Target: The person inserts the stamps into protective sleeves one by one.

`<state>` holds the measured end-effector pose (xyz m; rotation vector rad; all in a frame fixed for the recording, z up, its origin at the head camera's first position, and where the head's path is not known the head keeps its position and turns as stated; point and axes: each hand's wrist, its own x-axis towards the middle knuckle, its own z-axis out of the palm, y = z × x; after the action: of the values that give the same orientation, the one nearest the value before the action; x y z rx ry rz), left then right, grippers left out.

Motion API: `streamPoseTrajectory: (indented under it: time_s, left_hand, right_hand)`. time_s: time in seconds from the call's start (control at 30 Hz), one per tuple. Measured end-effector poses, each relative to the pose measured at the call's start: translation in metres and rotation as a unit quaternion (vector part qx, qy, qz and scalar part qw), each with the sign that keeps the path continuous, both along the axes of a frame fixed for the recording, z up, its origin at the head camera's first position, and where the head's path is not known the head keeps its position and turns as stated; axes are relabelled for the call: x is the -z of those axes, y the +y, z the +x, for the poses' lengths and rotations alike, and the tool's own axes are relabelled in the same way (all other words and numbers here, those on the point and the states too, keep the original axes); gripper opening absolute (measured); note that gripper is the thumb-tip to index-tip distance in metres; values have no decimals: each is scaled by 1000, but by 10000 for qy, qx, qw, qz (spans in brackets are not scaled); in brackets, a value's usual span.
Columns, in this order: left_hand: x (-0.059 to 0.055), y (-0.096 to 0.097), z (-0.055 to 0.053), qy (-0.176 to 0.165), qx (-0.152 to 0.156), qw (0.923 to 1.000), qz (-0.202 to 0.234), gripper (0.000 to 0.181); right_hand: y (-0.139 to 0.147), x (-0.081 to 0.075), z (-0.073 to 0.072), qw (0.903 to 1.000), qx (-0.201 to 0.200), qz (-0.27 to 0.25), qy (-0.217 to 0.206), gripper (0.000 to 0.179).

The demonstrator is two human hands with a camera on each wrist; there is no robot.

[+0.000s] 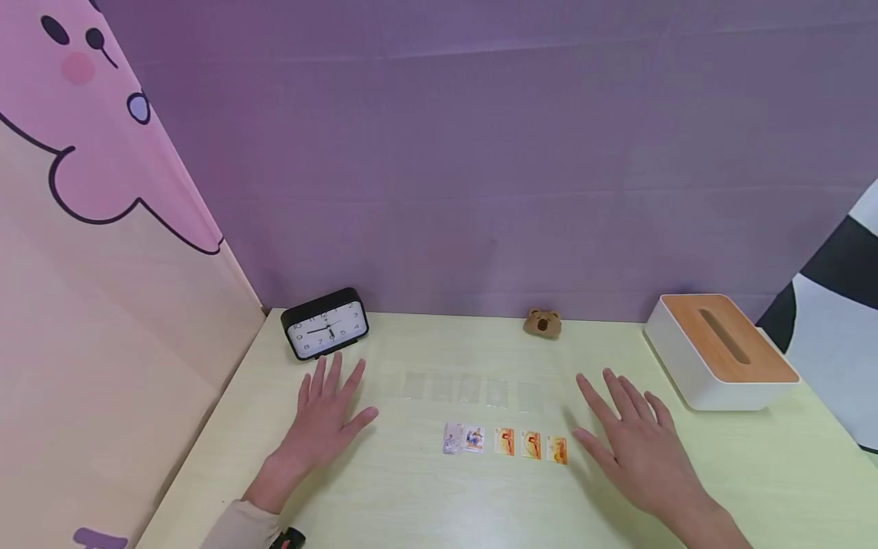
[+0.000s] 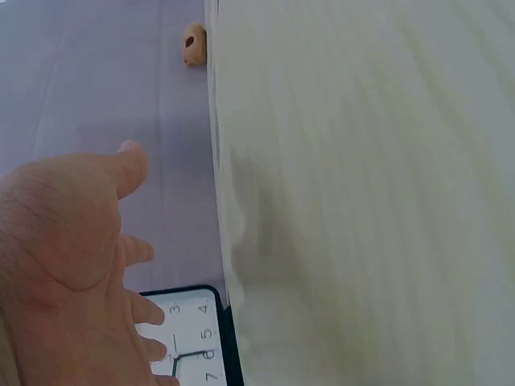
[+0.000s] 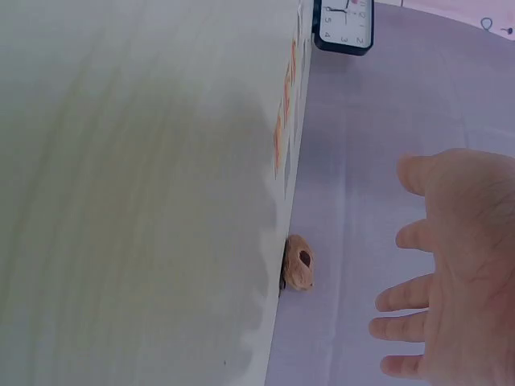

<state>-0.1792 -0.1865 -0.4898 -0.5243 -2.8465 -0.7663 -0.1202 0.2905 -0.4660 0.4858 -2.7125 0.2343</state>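
Both hands hover over the pale table with fingers spread and nothing held. My left hand (image 1: pixel 318 427) is left of the middle, its fingertips just in front of a black-framed clock (image 1: pixel 328 326). On the other side, my right hand (image 1: pixel 641 450) is beside a row of small stamps. Three of these are orange stamps (image 1: pixel 531 444); at the row's left end lie a blue-and-red stamp (image 1: pixel 474 439) and a pale violet stamp (image 1: pixel 453 438), edge to edge. Behind them runs a row of clear plastic sleeves (image 1: pixel 469 390), faint against the tabletop.
A brown bear-head figure (image 1: pixel 543 324) stands at the table's back edge. To the right is a white tissue box (image 1: pixel 720 351) with a wooden lid. A purple curtain (image 1: pixel 480 152) hangs behind the table, and a dark object (image 1: pixel 288 539) is by the left sleeve.
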Motion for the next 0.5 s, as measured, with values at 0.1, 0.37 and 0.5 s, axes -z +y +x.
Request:
streamPoseTrajectory:
  time_s: [0.1, 0.37, 0.5]
  left_hand:
    - [-2, 5, -1, -183, -45, 9998, -119, 76]
    - [-9, 17, 0, -487, -88, 9986, -175, 73]
    - [-9, 22, -1, -330, -131, 9993, -109, 69]
  right_hand:
    - [-5, 0, 0, 9999, -71, -62, 80, 74]
    - [-20, -2, -2, 9985, -272, -228, 407, 75]
    - [-29, -3, -3, 9985, -243, -304, 376, 76]
